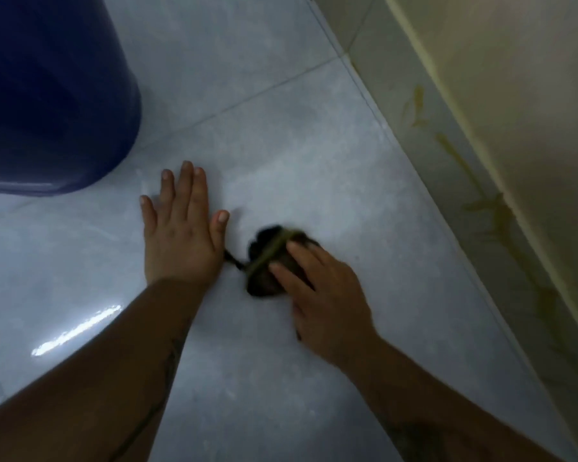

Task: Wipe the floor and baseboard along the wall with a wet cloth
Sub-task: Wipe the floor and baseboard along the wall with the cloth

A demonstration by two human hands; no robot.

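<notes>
Right hand (327,296) pressed palm-down on the cloth (271,261), fingers curled loosely over its near side, gripping it against the floor (281,155). Cloth dark, bunched into a small wad, blurred, crossed by an olive band; a thin dark tail trailing from the cloth toward the left hand. Left hand (181,228) just left of the cloth, open and flat on the floor, fingers spread and pointing away from the body, thumb nearest the cloth, holding nothing. Both forearms bare, reaching in from the near edge toward the cloth.

Floor under the cloth pale grey-blue tile, glossy, with a bright wet-looking glare (77,331) left of and nearer than the cloth. Grout lines beyond the cloth, running toward the baseboard (447,141). Baseboard well right of the cloth, a grey strip running diagonally along the wall's (531,78) foot, streaked with yellowish-brown stains (491,208). Wall cream, above the baseboard. Bucket (47,95), dark blue, on the floor far left of and beyond the cloth, near the left hand's fingertips but apart from them.
</notes>
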